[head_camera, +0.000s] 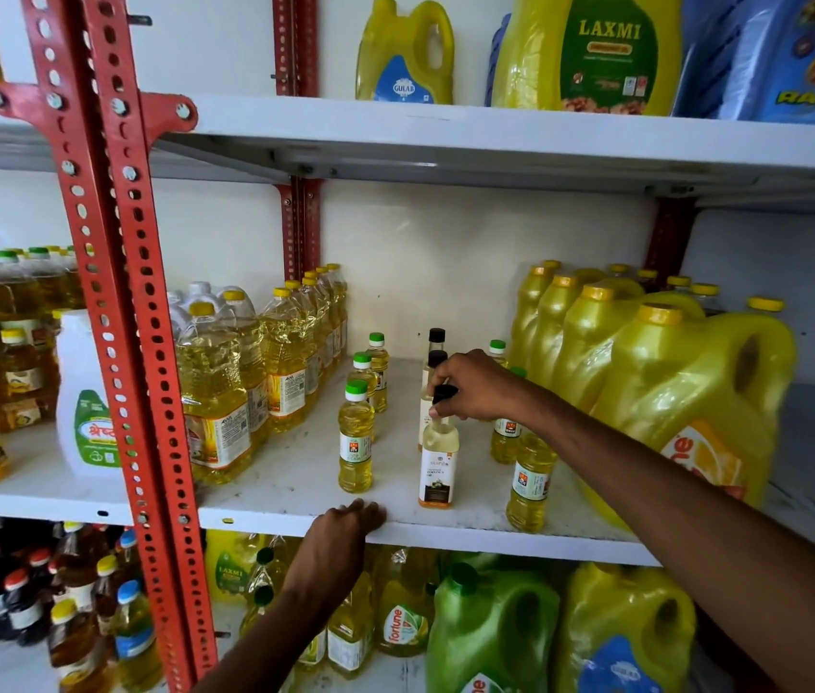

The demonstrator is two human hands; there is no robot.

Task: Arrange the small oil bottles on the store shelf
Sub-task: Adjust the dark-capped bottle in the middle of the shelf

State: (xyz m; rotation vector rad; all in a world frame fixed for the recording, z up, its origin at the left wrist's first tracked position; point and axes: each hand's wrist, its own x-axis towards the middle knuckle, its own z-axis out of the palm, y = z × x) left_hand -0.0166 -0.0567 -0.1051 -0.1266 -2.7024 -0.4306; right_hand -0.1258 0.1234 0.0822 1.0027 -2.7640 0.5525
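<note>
Small oil bottles stand in rows on the white middle shelf (295,512). A left row of green-capped yellow bottles (355,440) runs back from the front. In the middle row, a black-capped bottle with a white label (438,467) stands at the front, and my right hand (475,387) grips its cap from above. Two more black-capped bottles (436,342) stand behind it. To the right, green-capped bottles (530,485) sit partly hidden under my forearm. My left hand (345,530) rests on the shelf's front edge, fingers curled over it.
Large yellow jugs (685,407) crowd the shelf's right side. Tall clear oil bottles (225,387) line its left side beside a red slotted upright (140,342). More jugs fill the shelves above and below. A bare strip of shelf lies between the small-bottle rows.
</note>
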